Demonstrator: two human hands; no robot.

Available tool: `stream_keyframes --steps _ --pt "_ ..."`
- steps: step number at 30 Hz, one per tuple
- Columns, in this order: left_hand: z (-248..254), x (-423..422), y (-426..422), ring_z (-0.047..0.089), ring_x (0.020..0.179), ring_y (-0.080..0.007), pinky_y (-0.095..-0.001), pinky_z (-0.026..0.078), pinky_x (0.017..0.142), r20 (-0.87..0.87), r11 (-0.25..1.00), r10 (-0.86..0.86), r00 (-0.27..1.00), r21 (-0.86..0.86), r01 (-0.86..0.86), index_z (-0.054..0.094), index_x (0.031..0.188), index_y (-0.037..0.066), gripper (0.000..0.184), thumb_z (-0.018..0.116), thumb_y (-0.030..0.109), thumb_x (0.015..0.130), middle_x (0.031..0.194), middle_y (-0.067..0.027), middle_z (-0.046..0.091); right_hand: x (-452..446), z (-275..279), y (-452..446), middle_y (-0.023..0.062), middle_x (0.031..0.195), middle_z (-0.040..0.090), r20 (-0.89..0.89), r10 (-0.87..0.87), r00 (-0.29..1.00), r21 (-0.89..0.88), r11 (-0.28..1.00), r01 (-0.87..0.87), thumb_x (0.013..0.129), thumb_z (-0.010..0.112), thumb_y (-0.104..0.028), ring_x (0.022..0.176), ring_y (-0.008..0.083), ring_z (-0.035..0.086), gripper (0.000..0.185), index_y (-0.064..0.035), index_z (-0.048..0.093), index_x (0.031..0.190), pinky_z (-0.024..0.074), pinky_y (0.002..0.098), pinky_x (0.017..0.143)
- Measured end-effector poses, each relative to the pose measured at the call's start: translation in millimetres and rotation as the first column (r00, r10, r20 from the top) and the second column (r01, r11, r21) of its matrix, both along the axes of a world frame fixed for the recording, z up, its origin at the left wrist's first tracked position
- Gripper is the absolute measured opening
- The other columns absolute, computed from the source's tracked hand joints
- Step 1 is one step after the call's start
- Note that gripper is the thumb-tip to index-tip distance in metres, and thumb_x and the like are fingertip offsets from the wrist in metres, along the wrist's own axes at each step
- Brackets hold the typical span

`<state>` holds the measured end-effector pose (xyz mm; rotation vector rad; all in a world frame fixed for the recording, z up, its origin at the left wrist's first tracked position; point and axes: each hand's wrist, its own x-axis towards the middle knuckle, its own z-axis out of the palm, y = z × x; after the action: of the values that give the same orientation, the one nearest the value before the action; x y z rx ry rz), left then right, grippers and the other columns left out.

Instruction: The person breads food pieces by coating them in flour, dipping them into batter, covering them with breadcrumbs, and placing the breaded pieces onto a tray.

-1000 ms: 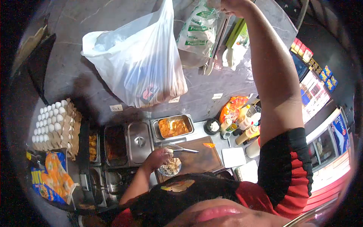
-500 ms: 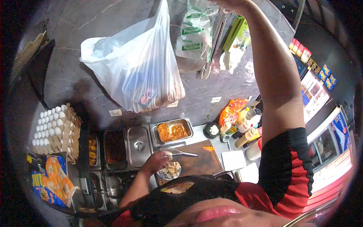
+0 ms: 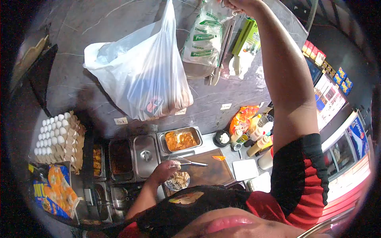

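My right hand (image 3: 241,5) is raised to the wall at the top edge. Its fingers are curled at the tops of the hanging metal utensils (image 3: 225,39), beside a clear plastic packet (image 3: 202,37) with green print. What they grip is unclear. My left hand (image 3: 166,171) is low over the counter, fingers pinched together, with pale matter on the fingertips. Just below them is a bowl of crumbly pale-brown food (image 3: 178,181). A wire whisk (image 3: 189,162) lies by the fingertips, over a brown cutting board (image 3: 212,170); I cannot tell whether the hand touches it.
A white plastic bag (image 3: 143,79) hangs on the wall, left of a green glove box (image 3: 247,39). Steel pans, one with orange food (image 3: 180,141) and one with a lid (image 3: 145,156), line the counter. Stacked egg trays (image 3: 59,137) stand left; sauce bottles (image 3: 258,135) stand right.
My right hand appears slightly lower, its fingers showing more. The green-printed packet has shifted and tilted a little. My left hand stays near the bowl.
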<state>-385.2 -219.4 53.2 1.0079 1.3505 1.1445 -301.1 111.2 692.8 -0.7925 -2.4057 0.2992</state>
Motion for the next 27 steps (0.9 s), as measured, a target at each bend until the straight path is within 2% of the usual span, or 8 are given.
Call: stream_keyframes --steps 5,11,12,15,18,19,23,27 --pt "-7.6 -2.2 2.7 0.067 0.089 -0.0143 -0.0336 0.057 0.081 -0.018 1.000 -0.008 1.000 -0.005 0.008 0.069 0.132 -0.001 0.043 0.075 0.030 0.103 0.108 -0.0078 0.075 -3.9 5.4 31.7 0.0046 0.077 0.063 0.103 0.108 0.989 0.082 0.990 -0.117 0.101 0.073 -0.041 0.059 0.0158 0.049 0.035 -0.0071 0.077 0.108 0.0440 0.0357 0.054" --pt "-8.0 -2.5 1.3 0.068 0.090 -0.0149 -0.0340 0.057 0.081 -0.010 1.000 0.014 1.000 -0.025 -0.014 0.068 0.134 -0.001 0.045 0.076 0.031 0.102 0.108 -0.0085 0.075 17.4 25.0 33.0 0.0016 0.067 0.057 -0.220 0.354 0.909 -0.161 0.906 -0.391 0.102 0.071 -0.035 0.052 0.0137 0.044 0.028 -0.0083 0.077 0.104 0.0361 0.0343 0.049" --pt "-8.4 -2.8 0.6 0.068 0.091 -0.0149 -0.0341 0.057 0.081 -0.013 1.000 0.015 1.000 -0.025 -0.015 0.068 0.134 -0.001 0.046 0.076 0.031 0.102 0.108 -0.0086 0.075 16.7 21.0 26.4 0.0006 0.064 0.054 -0.216 0.170 0.961 0.009 0.985 -0.172 0.105 0.069 -0.041 0.048 0.0117 0.041 0.033 -0.0092 0.076 0.103 0.0298 0.0338 0.047" --pt "4.0 -0.9 -2.7 0.068 0.091 -0.0154 -0.0347 0.057 0.082 -0.039 0.999 0.019 0.999 -0.041 -0.021 0.069 0.134 0.000 0.046 0.076 0.032 0.102 0.108 -0.0083 0.075 16.1 17.2 -6.6 0.0060 0.065 0.058 -0.121 -0.031 0.992 -0.024 0.999 0.029 0.105 0.068 -0.048 0.053 0.0173 0.050 0.042 -0.0073 0.077 0.105 0.0383 0.0379 0.052" --pt "3.3 0.7 0.9 0.067 0.090 -0.0154 -0.0346 0.056 0.083 -0.031 0.999 0.009 0.999 -0.051 -0.011 0.070 0.133 0.001 0.045 0.075 0.033 0.102 0.108 -0.0074 0.075 -3.6 22.1 21.6 0.0120 0.082 0.071 0.219 -0.315 0.923 0.504 0.847 0.170 0.105 0.066 -0.047 0.073 0.0236 0.067 0.043 -0.0060 0.077 0.115 0.0537 0.0407 0.068" --pt "0.2 0.8 2.9 0.067 0.090 -0.0153 -0.0345 0.056 0.083 -0.022 0.999 0.005 1.000 -0.052 -0.006 0.070 0.133 0.002 0.044 0.075 0.033 0.102 0.107 -0.0070 0.075 -5.8 32.0 40.7 0.0116 0.091 0.074 0.256 -0.234 0.938 0.733 0.679 -0.031 0.106 0.065 -0.044 0.083 0.0241 0.069 0.042 -0.0059 0.076 0.119 0.0554 0.0406 0.076" --pt "-5.6 1.6 9.6 0.068 0.092 -0.0152 -0.0336 0.057 0.083 -0.062 0.999 0.003 0.998 -0.037 -0.005 0.071 0.132 0.003 0.042 0.075 0.032 0.101 0.107 -0.0065 0.075 54.4 48.5 -2.9 0.0077 0.087 0.070 -0.205 0.049 0.977 0.267 0.964 0.008 0.106 0.068 -0.036 0.068 0.0165 0.058 0.032 -0.0050 0.075 0.111 0.0440 0.0342 0.061" --pt "-6.7 10.6 28.7 0.068 0.092 -0.0144 -0.0339 0.057 0.082 -0.030 0.995 -0.035 0.999 -0.097 0.032 0.071 0.131 0.004 0.042 0.076 0.032 0.100 0.105 -0.0060 0.074 143.5 42.3 -44.4 0.0039 0.083 0.066 -0.454 0.077 0.888 0.070 0.996 -0.050 0.105 0.071 -0.028 0.053 0.0089 0.046 0.024 -0.0042 0.074 0.102 0.0326 0.0279 0.046"
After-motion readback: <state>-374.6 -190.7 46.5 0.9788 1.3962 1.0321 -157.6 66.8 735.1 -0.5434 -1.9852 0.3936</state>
